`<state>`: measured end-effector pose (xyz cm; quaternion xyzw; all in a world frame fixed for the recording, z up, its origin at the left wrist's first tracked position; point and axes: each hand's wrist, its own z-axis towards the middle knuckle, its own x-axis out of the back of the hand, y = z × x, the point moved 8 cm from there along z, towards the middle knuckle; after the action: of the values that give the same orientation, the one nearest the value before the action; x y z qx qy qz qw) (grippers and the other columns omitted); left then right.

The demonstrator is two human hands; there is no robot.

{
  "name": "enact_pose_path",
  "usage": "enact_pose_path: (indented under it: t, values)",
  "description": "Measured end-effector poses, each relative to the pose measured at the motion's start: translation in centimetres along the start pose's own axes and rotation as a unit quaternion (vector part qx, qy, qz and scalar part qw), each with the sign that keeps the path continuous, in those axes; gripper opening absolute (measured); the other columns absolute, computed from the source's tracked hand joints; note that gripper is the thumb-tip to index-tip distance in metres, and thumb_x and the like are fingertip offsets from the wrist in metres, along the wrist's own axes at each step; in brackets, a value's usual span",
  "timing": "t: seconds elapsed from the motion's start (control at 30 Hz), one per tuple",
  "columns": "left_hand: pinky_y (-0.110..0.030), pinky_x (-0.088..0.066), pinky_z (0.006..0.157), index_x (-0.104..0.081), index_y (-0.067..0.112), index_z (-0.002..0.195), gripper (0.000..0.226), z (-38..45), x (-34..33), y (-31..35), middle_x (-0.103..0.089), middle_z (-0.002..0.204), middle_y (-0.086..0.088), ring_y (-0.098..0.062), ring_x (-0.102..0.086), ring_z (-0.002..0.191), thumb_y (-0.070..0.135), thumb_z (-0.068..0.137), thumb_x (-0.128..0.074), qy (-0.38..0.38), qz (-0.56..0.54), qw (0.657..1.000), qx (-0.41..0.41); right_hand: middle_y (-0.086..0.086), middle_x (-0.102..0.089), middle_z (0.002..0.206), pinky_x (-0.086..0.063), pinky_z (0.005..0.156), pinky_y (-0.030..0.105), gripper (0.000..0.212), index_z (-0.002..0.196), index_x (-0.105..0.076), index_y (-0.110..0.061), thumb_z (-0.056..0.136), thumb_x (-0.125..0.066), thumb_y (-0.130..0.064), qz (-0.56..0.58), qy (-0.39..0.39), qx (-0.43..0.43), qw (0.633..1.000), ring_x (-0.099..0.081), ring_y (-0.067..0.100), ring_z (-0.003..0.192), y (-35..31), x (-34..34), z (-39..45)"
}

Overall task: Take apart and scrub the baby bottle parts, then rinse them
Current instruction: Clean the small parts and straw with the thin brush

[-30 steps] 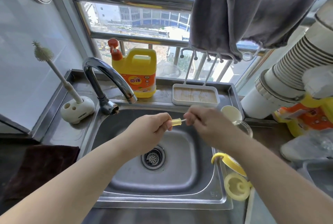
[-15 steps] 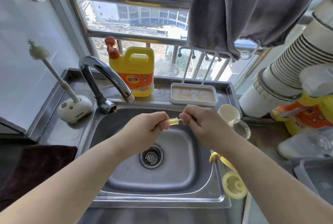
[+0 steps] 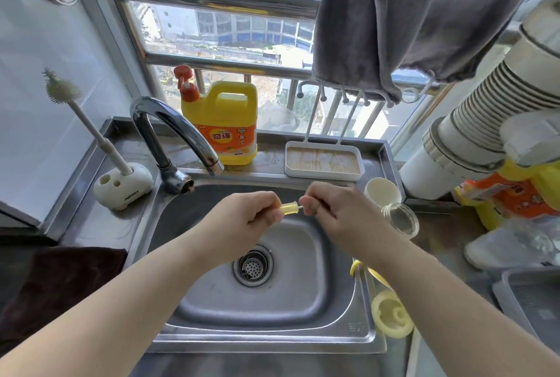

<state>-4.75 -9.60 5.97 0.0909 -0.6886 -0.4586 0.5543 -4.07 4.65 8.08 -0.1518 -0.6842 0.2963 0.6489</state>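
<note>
Ideally, with left hand [image 3: 248, 219] pinching the small yellow piece [image 3: 288, 208] and right hand [image 3: 333, 213] pinching its thin stem [image 3: 300, 208], pull straight apart over the sink [image 3: 342, 331].

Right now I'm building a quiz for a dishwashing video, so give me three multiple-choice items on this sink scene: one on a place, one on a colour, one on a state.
1. Where does the long white bottle brush stand?
A. In the basin
B. In a white holder left of the faucet
C. On the tray by the window

2. What colour is the detergent jug behind the faucet?
A. Yellow
B. Blue
C. Green

3. What is the state of the faucet?
A. Running hard
B. Dripping into a cup
C. No water seen coming out

Key:
1 B, the brush is upright in the white holder on the sink ledge.
2 A, its body and handle are yellow, with an orange label.
3 C, no stream shows below the spout, while the left hand and right hand hold a small yellow part over the basin.
</note>
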Motion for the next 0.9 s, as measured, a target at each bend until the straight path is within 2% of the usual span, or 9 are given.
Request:
enact_pose_path:
  t: [0.13, 0.23, 0.33, 0.43, 0.53, 0.6, 0.7, 0.8, 0.9]
  values:
    - [-0.021, -0.037, 0.058, -0.046, 0.037, 0.070, 0.028, 0.0, 0.1, 0.1, -0.053, 0.063, 0.006, -0.012, -0.048, 0.065, 0.022, 0.093, -0.054, 0.006, -0.009, 1.000, 0.007, -0.010, -0.048, 0.055, -0.033, 0.056, 0.028, 0.024, 0.073, -0.056, -0.023, 0.095, -0.050, -0.032, 0.038, 0.049, -0.026, 0.998, -0.045, 0.003, 0.055, 1.4, 1.6, 0.2]
    - [-0.027, -0.040, 0.062, -0.046, 0.038, 0.071, 0.019, 0.0, 0.0, 0.3, -0.056, 0.066, 0.003, -0.016, -0.050, 0.068, 0.032, 0.089, -0.049, 0.004, -0.012, 1.000, 0.002, -0.011, -0.047, 0.057, -0.038, 0.061, 0.031, 0.025, 0.071, -0.049, -0.028, 0.094, -0.046, -0.038, 0.002, 0.015, 0.002, 1.000, -0.044, 0.008, 0.059, 0.0, 0.0, -0.1]
    - [-0.028, -0.040, 0.062, -0.051, 0.031, 0.073, 0.023, -0.1, 0.0, 0.2, -0.056, 0.065, 0.003, -0.016, -0.050, 0.066, 0.022, 0.094, -0.053, 0.005, -0.021, 1.000, 0.006, -0.015, -0.048, 0.050, -0.031, 0.052, 0.014, 0.026, 0.071, -0.052, -0.025, 0.096, -0.049, -0.032, 0.050, 0.050, -0.041, 0.997, -0.047, -0.002, 0.055, 1.5, 1.2, -0.1]
    - [-0.018, -0.034, 0.052, -0.058, 0.021, 0.078, 0.016, 0.0, 0.1, 0.1, -0.049, 0.059, 0.007, -0.008, -0.045, 0.058, 0.018, 0.094, -0.054, 0.011, -0.031, 0.999, 0.008, -0.012, -0.047, 0.050, -0.032, 0.053, 0.012, 0.025, 0.071, -0.053, -0.024, 0.095, -0.051, -0.028, 0.051, 0.049, -0.036, 0.997, -0.048, -0.004, 0.057, 1.0, 0.7, -0.1]
    - [-0.016, -0.030, 0.050, -0.060, 0.024, 0.082, 0.018, 0.0, -0.5, -0.3, -0.043, 0.057, 0.009, -0.005, -0.038, 0.052, 0.025, 0.096, -0.049, -0.012, -0.066, 0.997, 0.029, -0.013, -0.050, 0.052, -0.030, 0.052, 0.017, 0.024, 0.072, -0.052, -0.026, 0.095, -0.050, -0.031, 0.023, 0.038, -0.025, 0.999, -0.048, -0.001, 0.057, 0.5, 0.1, -0.3]
    - [-0.022, -0.031, 0.052, -0.057, 0.032, 0.078, 0.027, -0.2, -0.7, -0.9, -0.042, 0.061, 0.009, -0.005, -0.036, 0.054, 0.030, 0.099, -0.042, -0.024, -0.129, 0.989, 0.063, -0.011, -0.048, 0.052, -0.029, 0.053, 0.024, 0.026, 0.073, -0.053, -0.024, 0.096, -0.047, -0.033, 0.036, 0.053, -0.040, 0.997, -0.046, 0.001, 0.055, 1.5, 1.2, -0.3]
    - [-0.030, -0.040, 0.059, -0.060, 0.030, 0.080, 0.026, -0.3, -0.5, -1.5, -0.051, 0.066, -0.001, -0.013, -0.049, 0.059, 0.024, 0.099, -0.042, -0.033, -0.119, 0.987, 0.100, -0.013, -0.046, 0.057, -0.033, 0.056, 0.026, 0.030, 0.076, -0.056, -0.020, 0.094, -0.042, -0.040, -0.004, 0.046, -0.007, 0.999, -0.044, 0.001, 0.056, 0.8, 1.4, -0.4]
    - [-0.033, -0.051, 0.069, -0.061, 0.021, 0.086, 0.017, -0.5, -1.1, -1.3, -0.063, 0.068, 0.002, -0.016, -0.065, 0.067, 0.018, 0.097, -0.048, -0.050, -0.156, 0.980, 0.116, -0.015, -0.045, 0.058, -0.033, 0.059, 0.030, 0.029, 0.078, -0.057, -0.017, 0.093, -0.043, -0.037, -0.010, 0.046, 0.009, 0.999, -0.043, 0.001, 0.058, -0.3, 0.9, -0.5]
    - [-0.028, -0.045, 0.050, -0.056, 0.018, 0.086, 0.013, -0.6, -1.8, -0.6, -0.059, 0.063, 0.006, -0.015, -0.054, 0.049, 0.017, 0.097, -0.049, -0.061, -0.192, 0.974, 0.103, -0.010, -0.052, 0.066, -0.034, 0.061, 0.031, 0.026, 0.079, -0.054, -0.022, 0.094, -0.042, -0.039, -0.033, 0.025, 0.014, 0.999, -0.045, 0.009, 0.064, -1.1, 0.2, -0.6]
